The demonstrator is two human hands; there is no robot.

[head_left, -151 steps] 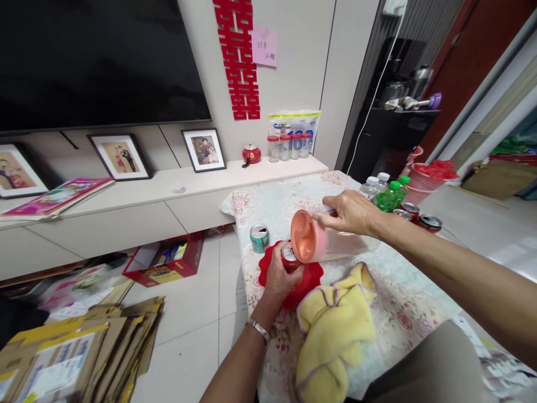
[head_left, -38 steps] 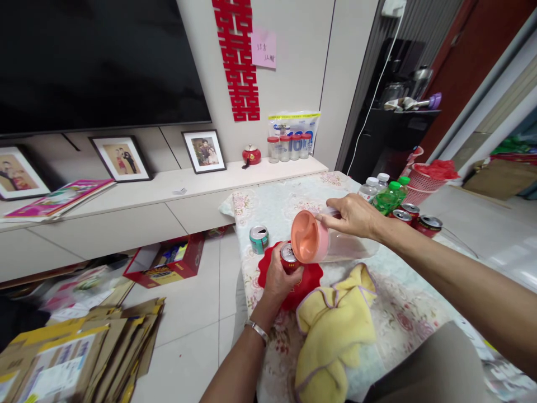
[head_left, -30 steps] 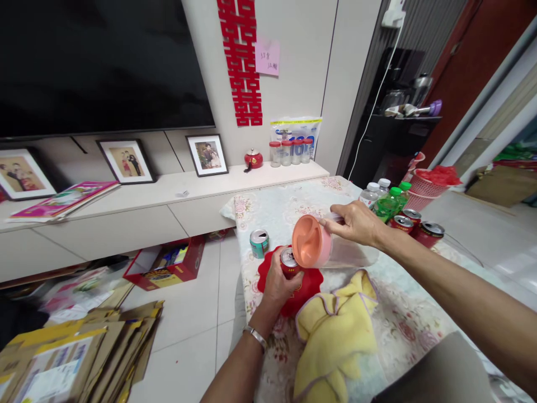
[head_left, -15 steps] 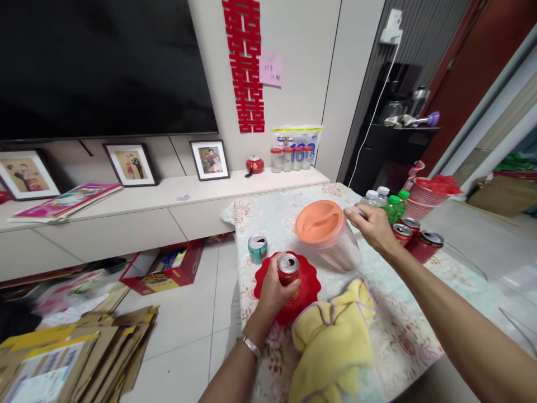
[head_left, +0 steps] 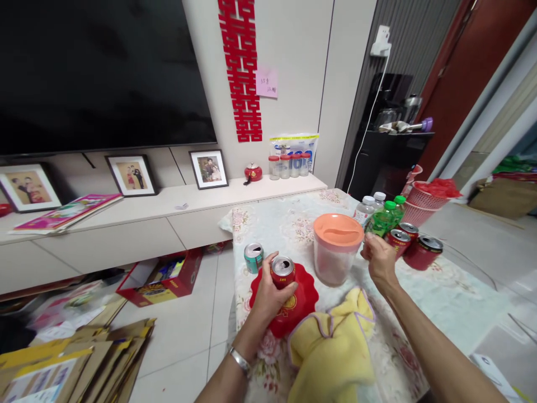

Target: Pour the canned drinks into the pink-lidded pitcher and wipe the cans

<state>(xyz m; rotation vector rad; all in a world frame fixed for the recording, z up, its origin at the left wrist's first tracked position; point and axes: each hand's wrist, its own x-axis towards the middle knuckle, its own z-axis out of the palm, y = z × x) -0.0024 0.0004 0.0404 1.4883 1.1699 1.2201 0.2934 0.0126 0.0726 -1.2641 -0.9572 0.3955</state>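
Note:
A red can (head_left: 283, 271) is in my left hand (head_left: 271, 291), its fingers wrapped round it above a red scalloped plate (head_left: 308, 296). My right hand (head_left: 380, 256) is closed at the right side of a clear pitcher (head_left: 334, 260) with an orange lid (head_left: 338, 229); the pitcher stands upright, and the fingers appear to be round its handle. Left of the red can stands a teal can (head_left: 254, 257). A yellow cloth (head_left: 335, 352) lies crumpled in front of the plate.
Bottles with white and green caps (head_left: 381, 218) and several red cans (head_left: 423, 252) stand right of the pitcher on the flowered tablecloth (head_left: 285, 215). Behind is a white cabinet (head_left: 235, 196) with picture frames and jars. An open red box (head_left: 161, 277) sits on the floor.
The pitcher has gone from tilted to upright, and my right hand has come down with it. The left hand still holds the red can over the plate. The view has shifted slightly.

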